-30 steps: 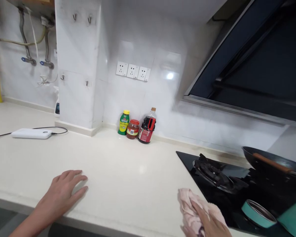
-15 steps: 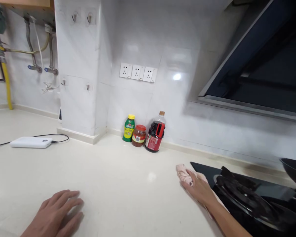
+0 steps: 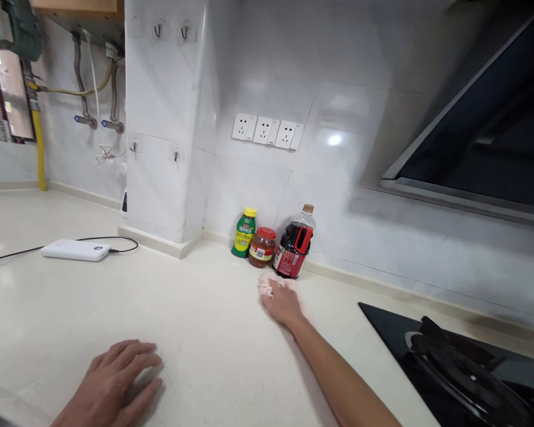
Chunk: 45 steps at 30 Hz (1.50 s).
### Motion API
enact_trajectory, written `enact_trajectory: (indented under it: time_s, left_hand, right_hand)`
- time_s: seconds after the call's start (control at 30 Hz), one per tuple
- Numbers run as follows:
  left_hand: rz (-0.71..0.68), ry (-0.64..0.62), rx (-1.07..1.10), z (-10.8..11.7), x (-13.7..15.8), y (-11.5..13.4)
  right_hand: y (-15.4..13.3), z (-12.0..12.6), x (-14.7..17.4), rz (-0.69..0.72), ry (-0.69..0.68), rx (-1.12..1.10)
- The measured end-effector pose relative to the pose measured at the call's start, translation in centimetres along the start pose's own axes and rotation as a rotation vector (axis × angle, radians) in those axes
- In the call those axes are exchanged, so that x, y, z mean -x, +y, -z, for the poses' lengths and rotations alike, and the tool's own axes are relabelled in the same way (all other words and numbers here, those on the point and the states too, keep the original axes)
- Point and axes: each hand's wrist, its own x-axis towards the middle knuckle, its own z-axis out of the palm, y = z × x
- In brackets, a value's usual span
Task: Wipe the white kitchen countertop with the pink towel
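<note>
My right hand (image 3: 283, 303) presses a pale pink cloth (image 3: 267, 286) onto the cream countertop (image 3: 204, 320), just in front of the condiments. The cloth is partly hidden beneath the fingers and slightly blurred. Behind it stand a green bottle with a yellow cap (image 3: 244, 234), a red-lidded jar (image 3: 262, 248) and a large dark sauce bottle (image 3: 293, 244) with a red handle. At the lower left, my left hand (image 3: 113, 379) rests on the counter, fingers apart and holding nothing.
A white power bank (image 3: 76, 249) with a black cable lies at the left. The black gas stove (image 3: 396, 338) fills the lower right, under a dark range hood (image 3: 480, 148). Wall sockets (image 3: 267, 131) sit above the bottles. A tiled pillar (image 3: 160, 118) juts out at left.
My right hand has swept the cloth leftward from the stove's edge to in front of the bottles. My left hand stays on the counter. The view has turned slightly left.
</note>
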Motion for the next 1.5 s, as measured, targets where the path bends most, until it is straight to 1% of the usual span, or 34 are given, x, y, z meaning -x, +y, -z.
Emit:
enact_trajectory:
  time_s: [0.07,0.13,0.2,0.27,0.3,0.37,0.47,0.53,0.6,0.67,0.73,0.8,0.83,0.9,1.0,1.1,1.17,1.2,1.23,1.27,1.3,1.33,1.4,1.47,1.5]
  left_hand:
    - [0.002,0.003,0.011,-0.1,0.1,-0.2]
    - [0.002,0.001,0.027,-0.1,0.1,-0.5]
    - [0.009,0.013,0.041,0.0,0.1,-0.7]
    - [0.016,0.031,0.048,0.3,0.0,-0.7]
    - [0.02,0.036,0.049,0.4,-0.1,-0.6]
    - [0.027,0.033,0.049,0.6,-0.3,-0.5]
    - [0.038,0.029,0.063,0.8,-0.6,-0.2]
    - [0.036,0.029,0.081,1.0,-0.7,0.0]
    - [0.036,0.021,0.088,1.2,-0.9,0.4]
    - [0.043,-0.002,0.077,1.7,-1.0,1.0]
    - [0.054,-0.033,0.06,2.2,-1.2,1.7]
    - [0.065,-0.063,0.053,2.6,-1.4,2.2]
    - [0.071,-0.069,0.054,2.7,-1.5,2.4]
    - [0.082,-0.072,0.059,2.8,-1.5,2.5]
    - [0.096,-0.066,0.07,2.6,-1.4,2.4]
    - [0.092,-0.063,0.086,2.3,-1.3,2.1]
    - [0.087,-0.05,0.093,2.2,-1.3,2.0]
    - [0.088,-0.044,0.094,2.2,-1.3,2.0]
    - [0.091,-0.042,0.094,2.3,-1.3,2.0]
    - [0.096,-0.047,0.094,2.4,-1.4,2.1]
    - [0.102,-0.062,0.094,2.5,-1.4,2.1]
    - [0.107,-0.083,0.096,2.7,-1.5,2.2]
    - [0.114,-0.124,0.104,3.0,-1.5,2.4]
    - [0.119,-0.144,0.115,3.2,-1.6,2.4]
    - [0.12,-0.144,0.121,3.2,-1.6,2.4]
  right_hand:
    - [-3.6,-0.1,1.2,0.148,-0.04,-0.035]
    - [-6.2,-0.1,2.7,0.289,-0.08,-0.068]
    - [-7.2,0.0,4.1,0.381,-0.105,-0.092]
    - [-6.3,0.4,5.2,0.393,-0.101,-0.103]
    - [-5.2,0.6,5.7,0.365,-0.086,-0.104]
    - [-1.6,1.2,6.4,0.255,-0.035,-0.094]
    - [5.6,2.4,8.4,0.023,0.054,-0.057]
    - [10.5,3.3,10.6,-0.137,0.098,-0.027]
    - [14.3,3.9,13.0,-0.269,0.132,0.005]
    - [16.4,4.2,14.9,-0.353,0.152,0.032]
    - [16.5,4.2,15.9,-0.407,0.153,0.046]
    - [14.9,3.8,15.8,-0.436,0.129,0.039]
    - [13.4,3.5,15.7,-0.431,0.11,0.03]
    - [9.5,2.8,15.5,-0.364,0.062,0.0]
    - [1.9,2.0,17.0,-0.161,-0.012,-0.062]
    - [-5.6,1.9,20.7,0.09,-0.109,-0.149]
    - [-8.8,2.2,23.5,0.275,-0.189,-0.24]
    - [-9.6,2.4,24.7,0.351,-0.219,-0.28]
    - [-9.9,2.6,25.7,0.399,-0.235,-0.309]
    - [-9.5,2.7,26.4,0.41,-0.233,-0.323]
    - [-8.5,2.8,26.8,0.377,-0.214,-0.319]
    - [-6.9,2.9,27.0,0.314,-0.181,-0.303]
    - [-2.4,3.0,26.8,0.124,-0.079,-0.236]
    - [3.0,3.4,26.7,-0.075,0.068,-0.14]
    - [5.7,3.6,26.8,-0.14,0.113,-0.118]
